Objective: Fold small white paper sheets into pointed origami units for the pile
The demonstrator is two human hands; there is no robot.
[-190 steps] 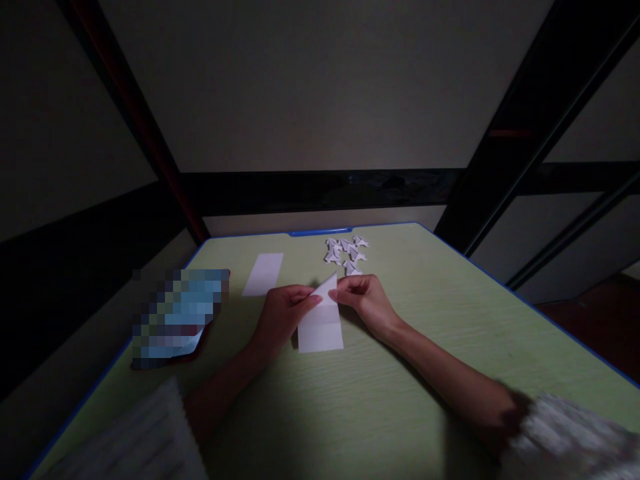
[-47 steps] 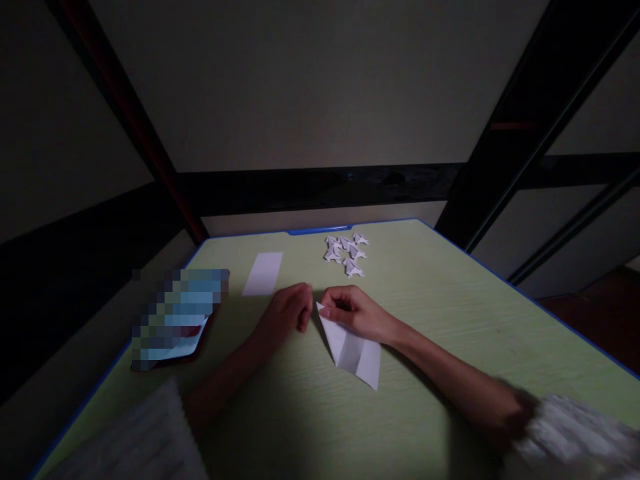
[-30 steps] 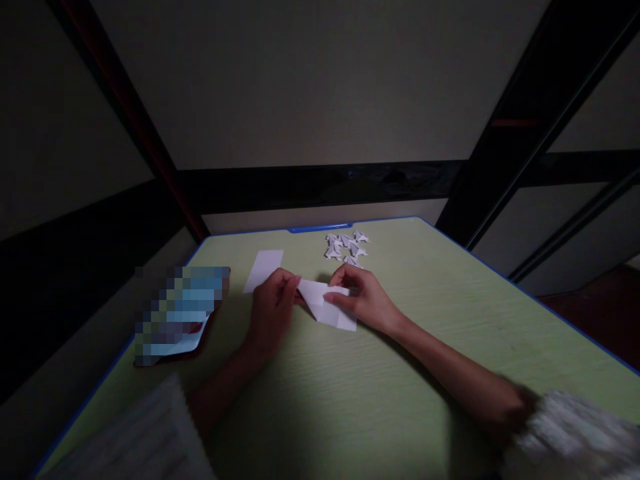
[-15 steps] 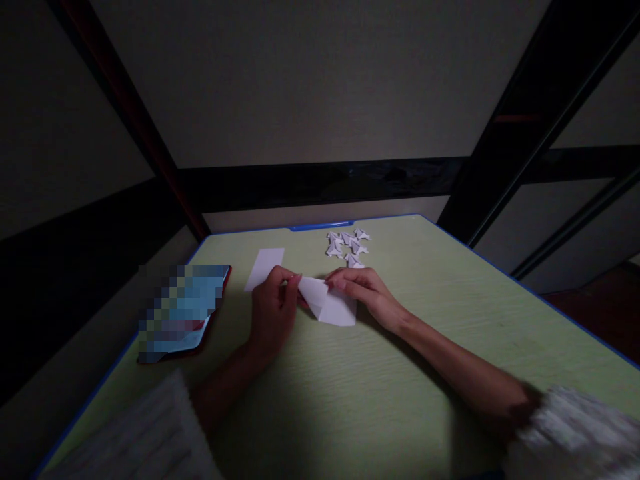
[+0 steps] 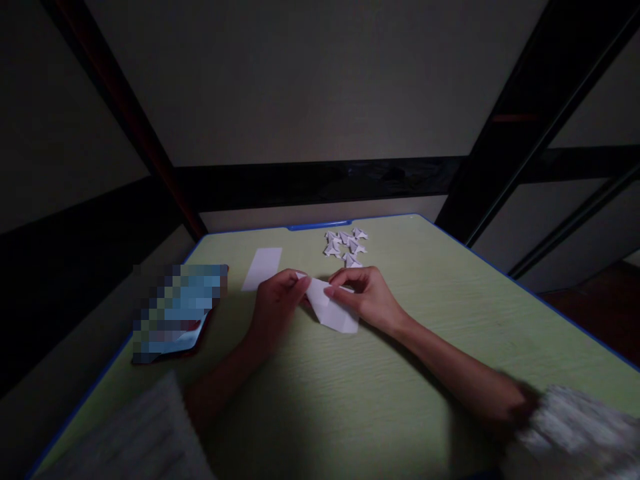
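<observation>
A white paper strip point(image 5: 333, 312), partly folded to a point at its left end, lies slanted on the green table point(image 5: 350, 393). My left hand point(image 5: 275, 307) pinches the pointed left end with fingers closed. My right hand point(image 5: 367, 297) pinches the strip's upper edge near the middle, fingers curled. Both hands grip the same paper just above the tabletop.
A flat white paper strip point(image 5: 261, 268) lies behind my left hand. Several small folded white paper pieces point(image 5: 345, 245) cluster near the far edge. A blurred blue-and-red object point(image 5: 175, 312) rests at the left edge. Dark frame bars stand behind the table.
The right hand swung the paper up from the right to between both hands, and the left hand took hold of its pointed end. Since half a second ago the strip tilted slightly.
</observation>
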